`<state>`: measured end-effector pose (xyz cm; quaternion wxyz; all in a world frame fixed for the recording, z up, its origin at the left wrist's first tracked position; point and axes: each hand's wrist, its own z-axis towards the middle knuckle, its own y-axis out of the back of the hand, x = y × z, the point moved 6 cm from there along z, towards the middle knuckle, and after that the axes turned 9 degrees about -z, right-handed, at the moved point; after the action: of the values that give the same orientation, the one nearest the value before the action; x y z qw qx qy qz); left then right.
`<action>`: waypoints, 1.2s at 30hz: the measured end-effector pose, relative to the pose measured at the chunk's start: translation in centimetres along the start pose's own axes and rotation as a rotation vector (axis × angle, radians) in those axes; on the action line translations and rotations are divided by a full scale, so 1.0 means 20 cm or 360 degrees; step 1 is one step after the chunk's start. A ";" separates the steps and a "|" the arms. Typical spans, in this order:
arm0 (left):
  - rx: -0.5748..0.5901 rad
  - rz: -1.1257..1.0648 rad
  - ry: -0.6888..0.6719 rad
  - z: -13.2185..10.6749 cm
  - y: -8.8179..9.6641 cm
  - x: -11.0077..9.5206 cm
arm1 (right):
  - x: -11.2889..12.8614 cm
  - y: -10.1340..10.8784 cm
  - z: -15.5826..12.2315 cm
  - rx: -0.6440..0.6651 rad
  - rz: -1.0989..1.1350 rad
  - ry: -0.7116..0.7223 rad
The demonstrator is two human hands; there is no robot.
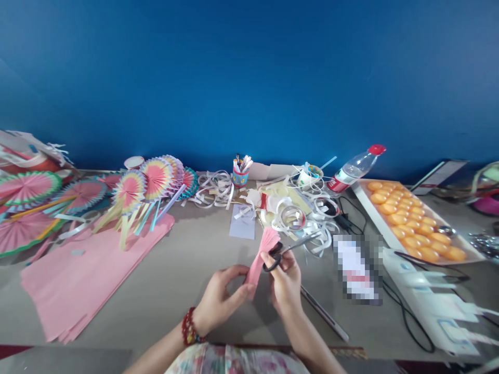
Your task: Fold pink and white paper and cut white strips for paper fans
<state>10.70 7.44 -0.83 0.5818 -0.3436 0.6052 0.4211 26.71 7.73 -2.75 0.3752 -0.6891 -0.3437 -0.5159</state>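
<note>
Near the front of the table, my left hand (228,291) pinches the lower end of a pleated strip of pink paper (258,262). The strip stands tilted, its upper end fanned out a little. My right hand (286,283) is closed on a pair of scissors (292,244) with black handles, the metal blades pointing up and right. Its thumb also lies against the pink strip. A slim metal rod-like thing (324,313) lies on the table just right of my right wrist.
Pink paper sheets (89,275) lie at left, with colourful paper fans (158,176) behind them. White paper strips (286,213) and a decorated pen cup (240,175) stand further back. At right are a bottle (353,169), a tray of orange balls (473,254) and a power strip (424,296) with cables.
</note>
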 end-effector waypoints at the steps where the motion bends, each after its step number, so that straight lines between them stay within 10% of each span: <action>1: -0.0036 -0.0023 -0.0043 0.01 0.01 -0.01 | 0.00 -0.01 -0.01 0.0056 -0.0031 -0.0001; 16: -0.0487 -0.1331 0.0280 0.02 0.07 0.15 | -0.04 -0.13 -0.11 0.0625 -0.0414 0.0079; 36: -0.0701 -0.1191 0.0088 0.00 0.16 0.11 | 0.01 -0.14 -0.16 0.0777 -0.0819 0.0180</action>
<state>7.72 8.92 -2.65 0.5907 -0.6663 0.3500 0.2908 22.93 6.34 -1.59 0.4049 -0.4405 -0.5978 -0.5335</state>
